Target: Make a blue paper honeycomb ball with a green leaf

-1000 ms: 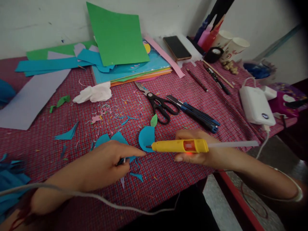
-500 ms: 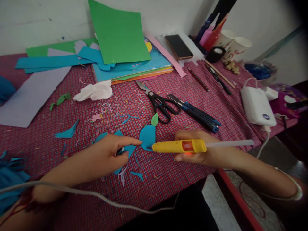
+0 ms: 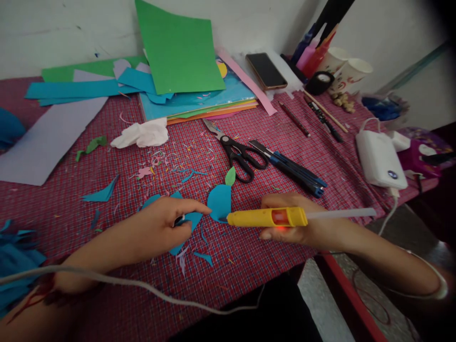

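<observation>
Pointing leftward from the right hand (image 3: pixel 315 232), a yellow glue gun (image 3: pixel 254 217) lies nearly level across the worktop (image 3: pixel 249 259), which is draped in a checked reddish cloth. The right hand's fingers are wrapped around it from below; the grip itself is mostly hidden by the body. A red glow shows beneath its window, and a pale glue stick (image 3: pixel 342 213) juts from the back towards the forearm.

What matters is the gap between the two hands: a blue paper shape (image 3: pixel 219 202) lies flat there, rounded on the left, straight on the right, its long axis running away from the person, so the gun lies roughly crosswise to it. The dark nozzle reaches the near right corner of the paper; whether it touches or hovers, I can't tell from where I stand. The left hand (image 3: pixel 166 221) is nearer, its index fingertip (image 3: pixel 206 210) at the rounded edge and seemingly touching. Index and thumb stand apart, with something small and dark between them that I can't make out; the other fingers are out of sight.

A green paper leaf (image 3: pixel 230 176) sits at the shape's far right corner. Just beyond are black-handled scissors (image 3: pixel 225 140), with a blue-and-black cutter (image 3: pixel 297 173) to their right. Blue offcuts (image 3: pixel 203 257) lie near the left hand.
</observation>
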Demonstrator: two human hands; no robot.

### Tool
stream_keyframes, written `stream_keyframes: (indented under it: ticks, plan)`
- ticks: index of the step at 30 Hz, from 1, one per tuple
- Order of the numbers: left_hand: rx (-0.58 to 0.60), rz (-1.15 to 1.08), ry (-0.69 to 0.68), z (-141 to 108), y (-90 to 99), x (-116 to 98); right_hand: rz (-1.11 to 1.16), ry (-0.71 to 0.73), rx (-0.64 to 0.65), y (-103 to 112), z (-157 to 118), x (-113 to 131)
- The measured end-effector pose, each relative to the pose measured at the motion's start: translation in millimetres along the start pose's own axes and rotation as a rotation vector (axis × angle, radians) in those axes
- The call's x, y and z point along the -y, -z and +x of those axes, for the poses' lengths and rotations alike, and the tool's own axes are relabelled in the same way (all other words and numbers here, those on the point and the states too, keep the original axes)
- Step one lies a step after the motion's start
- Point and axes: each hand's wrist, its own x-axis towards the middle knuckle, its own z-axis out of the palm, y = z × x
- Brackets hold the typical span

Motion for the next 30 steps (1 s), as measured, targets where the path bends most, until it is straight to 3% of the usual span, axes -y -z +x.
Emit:
stream_keyframes:
  ticks: [4, 11, 17, 23, 30]
  plan:
    - [0.058, -0.049, -0.005, 0.9, 2.7, -0.1, 0.008, -0.026, -0.004, -0.9, 0.7, -1.3]
    - [0.037, 0.009, -0.061, 0.1, 0.0, 1.4, -0.072, -0.019, -0.036, -0.9, 5.1, -1.0]
    - [0.027, -0.006, -0.004, 0.0, -0.7, -1.4, -0.056, -0.064, -0.026, -0.9, 12.8, 5.9]
    - [0.028, -0.008, -0.019, 0.5, -0.9, -0.6, 0.038, -0.044, -0.091, -2.5, 16.4, 4.8]
    - [0.015, 0.001, -0.079, 1.2, -3.4, 5.0, -0.033, 0.000, -0.168, -5.7, 19.6, -0.1]
